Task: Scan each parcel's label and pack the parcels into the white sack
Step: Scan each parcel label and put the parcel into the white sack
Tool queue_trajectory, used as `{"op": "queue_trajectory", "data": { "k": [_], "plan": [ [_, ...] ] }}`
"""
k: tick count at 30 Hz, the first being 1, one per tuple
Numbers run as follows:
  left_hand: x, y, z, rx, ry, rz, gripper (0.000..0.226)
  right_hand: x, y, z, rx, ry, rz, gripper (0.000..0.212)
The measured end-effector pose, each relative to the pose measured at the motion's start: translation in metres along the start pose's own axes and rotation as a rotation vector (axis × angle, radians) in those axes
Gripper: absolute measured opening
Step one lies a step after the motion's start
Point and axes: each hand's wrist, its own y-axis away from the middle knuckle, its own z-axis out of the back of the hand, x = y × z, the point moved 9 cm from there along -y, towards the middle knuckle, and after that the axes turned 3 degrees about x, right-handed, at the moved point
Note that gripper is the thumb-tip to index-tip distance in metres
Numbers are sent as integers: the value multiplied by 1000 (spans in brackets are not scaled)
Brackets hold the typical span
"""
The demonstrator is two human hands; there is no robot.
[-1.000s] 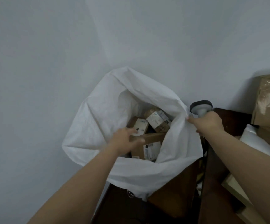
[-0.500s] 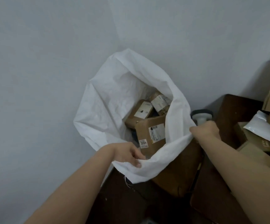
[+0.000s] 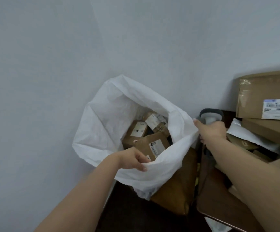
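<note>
With my left hand (image 3: 132,158) pinching the white sack (image 3: 112,118) rim and my right hand (image 3: 213,129) gripping the scanner (image 3: 211,115) against it, I'd keep the mouth stretched wide.

White woven sack (image 3: 102,124), plain, no print. Inside: brown cardboard parcels (image 3: 150,143) w/ white labels (image 3: 156,146) carrying black print. At right, brown boxes (image 3: 266,94) under glossy clear tape; top one's white label (image 3: 276,109) has a blue strip and black barcode. White poly mailer (image 3: 246,133) among them. Scanner (image 3: 211,115): dark grey head, light grey body. Wall (image 3: 52,64) pale blue-grey, unpatterned. Table (image 3: 219,201) dark brown; tan-brown sheet (image 3: 177,190) below sack.
</note>
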Motion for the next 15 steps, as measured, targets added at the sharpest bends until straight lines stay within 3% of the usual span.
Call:
{"op": "queue_trajectory", "data": {
  "k": [4, 6, 9, 15],
  "plan": [
    [-11, 8, 16, -99, 54, -59, 40, 8, 23, -1, 166, -243, -50, 43],
    [-25, 9, 27, -167, 75, -102, 42, 6, 40, -2, 279, -291, -123, 32],
    [-64, 5, 36, -275, 33, -222, 39, -7, 61, 8, 389, -303, -190, 29],
    [-159, -16, 13, -357, -37, -398, 26, -37, 77, 83, 333, -314, -194, 25]
  ]
}}
